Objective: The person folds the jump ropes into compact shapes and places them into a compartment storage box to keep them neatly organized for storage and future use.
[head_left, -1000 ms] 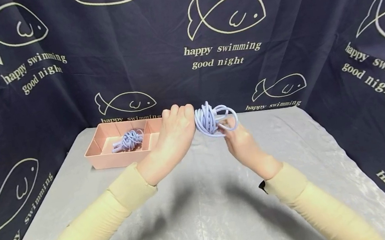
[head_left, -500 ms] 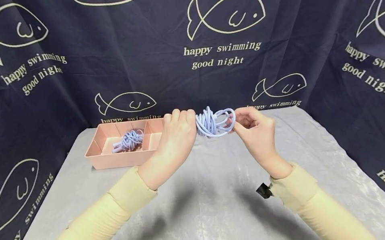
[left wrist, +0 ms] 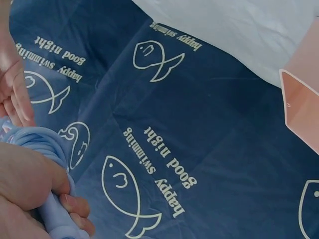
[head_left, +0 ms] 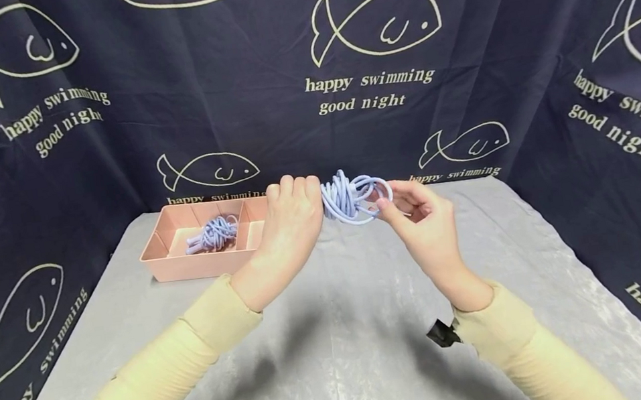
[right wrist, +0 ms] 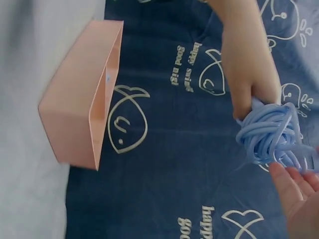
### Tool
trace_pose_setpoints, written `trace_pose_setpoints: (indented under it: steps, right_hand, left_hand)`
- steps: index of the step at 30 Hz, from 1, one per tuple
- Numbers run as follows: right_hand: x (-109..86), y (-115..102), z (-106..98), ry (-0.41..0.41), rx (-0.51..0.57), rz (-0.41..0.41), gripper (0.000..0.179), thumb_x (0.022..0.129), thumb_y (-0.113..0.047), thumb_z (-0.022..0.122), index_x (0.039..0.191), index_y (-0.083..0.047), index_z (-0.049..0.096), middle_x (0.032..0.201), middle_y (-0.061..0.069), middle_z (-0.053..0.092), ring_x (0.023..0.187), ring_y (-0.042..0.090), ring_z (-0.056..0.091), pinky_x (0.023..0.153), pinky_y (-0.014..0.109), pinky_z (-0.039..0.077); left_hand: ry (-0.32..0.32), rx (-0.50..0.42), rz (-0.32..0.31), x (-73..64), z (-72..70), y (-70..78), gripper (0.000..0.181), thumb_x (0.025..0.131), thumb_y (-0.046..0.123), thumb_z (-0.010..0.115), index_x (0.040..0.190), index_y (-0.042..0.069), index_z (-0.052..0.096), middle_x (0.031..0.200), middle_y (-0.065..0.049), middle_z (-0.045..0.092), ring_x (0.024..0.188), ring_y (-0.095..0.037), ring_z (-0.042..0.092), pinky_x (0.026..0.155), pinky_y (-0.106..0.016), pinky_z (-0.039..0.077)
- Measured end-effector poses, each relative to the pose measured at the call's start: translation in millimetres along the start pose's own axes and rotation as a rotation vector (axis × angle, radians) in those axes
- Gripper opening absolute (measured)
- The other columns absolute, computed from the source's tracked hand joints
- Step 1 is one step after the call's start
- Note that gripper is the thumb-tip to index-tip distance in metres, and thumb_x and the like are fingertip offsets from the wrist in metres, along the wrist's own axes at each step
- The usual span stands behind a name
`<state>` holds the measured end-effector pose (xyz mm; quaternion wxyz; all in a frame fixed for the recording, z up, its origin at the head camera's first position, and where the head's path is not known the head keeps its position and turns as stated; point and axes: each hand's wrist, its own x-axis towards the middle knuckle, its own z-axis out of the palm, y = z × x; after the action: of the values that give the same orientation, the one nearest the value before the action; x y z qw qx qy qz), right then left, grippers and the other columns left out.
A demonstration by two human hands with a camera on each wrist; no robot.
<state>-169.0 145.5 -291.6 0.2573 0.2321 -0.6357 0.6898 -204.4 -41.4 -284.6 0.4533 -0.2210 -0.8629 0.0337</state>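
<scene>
A light-blue jump rope (head_left: 340,199), wound into a bundle, is held up above the far part of the table. My left hand (head_left: 297,220) grips it at its left end; in the left wrist view the fingers curl round a thicker, handle-like part (left wrist: 57,216). Loose loops stick out on the right side of the bundle. My right hand (head_left: 425,216) pinches the end of these loops, thumb in front and fingers behind. In the right wrist view the right fingertips (right wrist: 279,172) lie against the loops. A second wound light-blue jump rope (head_left: 217,234) lies in the pink box.
The pink divided box (head_left: 195,266) stands on the grey cloth-covered table (head_left: 341,359) at the back left, partly behind my left hand. A dark blue curtain (head_left: 276,50) with fish drawings hangs close behind and at both sides.
My right hand has turned and shifted right, from beneath the loops to their right end, and the loops have been drawn out a little. My left hand has hardly moved.
</scene>
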Motion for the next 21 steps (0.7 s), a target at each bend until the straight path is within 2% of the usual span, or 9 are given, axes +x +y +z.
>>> trace_pose_setpoints:
  steps: [4, 7, 9, 12, 16, 19, 21]
  right_hand:
    - [-2.0, 0.3, 0.0, -0.012, 0.181, 0.094, 0.021, 0.085, 0.008, 0.06, 0.105, 0.009, 0.063, 0.094, 0.009, 0.072, 0.088, 0.02, 0.07, 0.076, 0.035, 0.054]
    - [-2.2, 0.1, 0.1, -0.006, 0.314, 0.175, 0.022, 0.086, 0.013, 0.055, 0.103, 0.004, 0.064, 0.093, 0.009, 0.072, 0.087, 0.02, 0.07, 0.078, 0.035, 0.054]
    - [-1.6, 0.5, 0.6, 0.002, 0.362, 0.211, 0.026, 0.085, 0.017, 0.05, 0.101, 0.002, 0.064, 0.091, 0.009, 0.072, 0.086, 0.019, 0.07, 0.079, 0.034, 0.054]
    - [-0.2, 2.0, 1.1, -0.002, 0.383, 0.214, 0.037, 0.081, 0.022, 0.046, 0.105, -0.003, 0.059, 0.085, 0.007, 0.071, 0.081, 0.016, 0.07, 0.078, 0.03, 0.054]
    - [1.4, 5.1, 0.0, -0.063, 0.376, 0.137, 0.042, 0.078, 0.024, 0.052, 0.109, -0.004, 0.057, 0.085, 0.008, 0.069, 0.08, 0.016, 0.068, 0.077, 0.028, 0.054]
    - [2.0, 6.3, -1.6, -0.098, 0.304, 0.071, 0.036, 0.077, 0.022, 0.058, 0.103, -0.001, 0.066, 0.089, 0.008, 0.071, 0.082, 0.016, 0.068, 0.077, 0.028, 0.055]
    - [2.6, 6.3, -2.2, -0.095, 0.218, 0.038, 0.033, 0.076, 0.021, 0.061, 0.1, 0.0, 0.069, 0.09, 0.006, 0.071, 0.083, 0.014, 0.067, 0.075, 0.026, 0.055]
  left_hand:
    - [-0.002, -0.007, -0.01, -0.2, 0.1, -2.7, 0.017, 0.092, 0.002, 0.034, 0.084, 0.004, 0.049, 0.073, -0.01, 0.05, 0.072, -0.027, 0.046, 0.062, -0.037, 0.033]
    - [0.006, -0.016, -0.009, 0.5, -1.3, -3.6, 0.017, 0.093, 0.002, 0.034, 0.085, 0.004, 0.048, 0.073, -0.01, 0.049, 0.072, -0.027, 0.046, 0.063, -0.037, 0.032]
    - [0.014, -0.026, -0.006, 0.9, -2.2, -3.4, 0.016, 0.093, 0.002, 0.034, 0.084, 0.004, 0.048, 0.073, -0.01, 0.049, 0.072, -0.027, 0.046, 0.062, -0.037, 0.032]
    - [0.032, -0.044, 0.002, 1.2, -3.6, -2.6, 0.016, 0.092, 0.002, 0.035, 0.084, 0.004, 0.048, 0.073, -0.01, 0.05, 0.071, -0.027, 0.046, 0.061, -0.037, 0.032]
    - [0.037, -0.043, -0.001, 0.9, -3.3, -2.8, 0.017, 0.093, 0.002, 0.034, 0.084, 0.003, 0.048, 0.073, -0.01, 0.05, 0.071, -0.027, 0.046, 0.061, -0.037, 0.032]
    - [0.02, -0.038, -0.005, 0.2, -2.7, -4.2, 0.016, 0.092, 0.001, 0.034, 0.085, 0.003, 0.048, 0.073, -0.01, 0.049, 0.071, -0.027, 0.046, 0.062, -0.037, 0.032]
    - [0.009, -0.043, -0.005, -0.6, -2.7, -5.3, 0.014, 0.091, 0.001, 0.035, 0.085, 0.003, 0.047, 0.073, -0.01, 0.049, 0.071, -0.027, 0.046, 0.062, -0.037, 0.032]
